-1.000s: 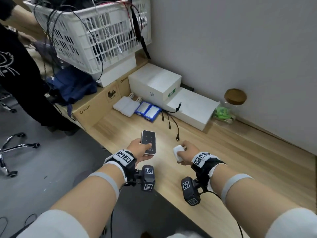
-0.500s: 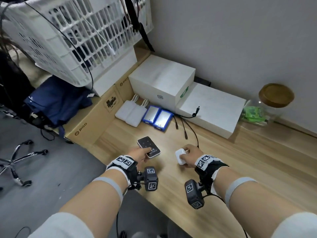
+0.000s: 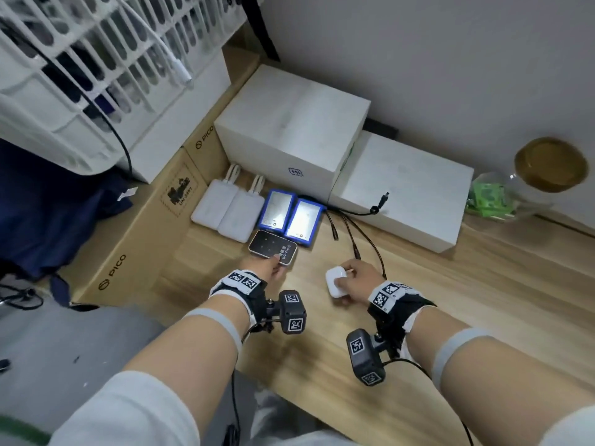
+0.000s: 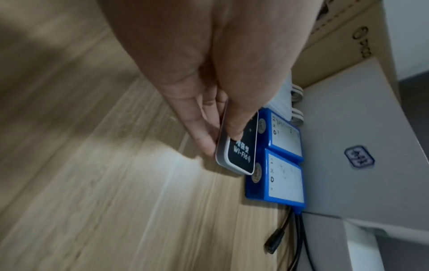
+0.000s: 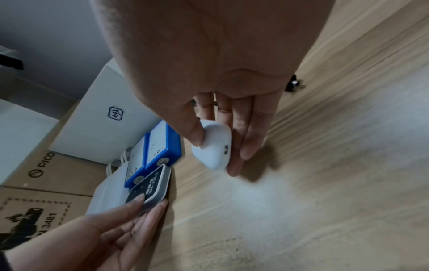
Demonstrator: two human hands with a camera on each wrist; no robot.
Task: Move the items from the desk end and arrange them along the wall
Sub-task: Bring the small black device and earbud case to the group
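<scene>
My left hand [image 3: 273,267] pinches a flat black Wi-Fi device [image 3: 273,246] with a silver rim, thumb on its face and fingers beneath [image 4: 204,139]. The device [image 4: 241,146] sits low over the wooden desk, its far edge against two blue battery packs [image 3: 291,217]. My right hand [image 3: 346,278] holds a small white earbud-style case [image 3: 335,281] between thumb and fingers [image 5: 246,144], just above the desk and apart from the packs. In the right wrist view the case [image 5: 213,146] shows two small dots on its end.
Two white power banks [image 3: 225,209] lie left of the blue packs. Behind stand two white boxes [image 3: 289,130] against the wall, with black cables [image 3: 354,233] trailing out. A glass jar [image 3: 528,181] stands at right, a PICO carton [image 3: 135,233] and white basket [image 3: 80,59] at left.
Both hands have moved forward toward the boxes. The black device has gone from upright in my left hand to lying flat beside the blue packs. The white case has advanced too.
</scene>
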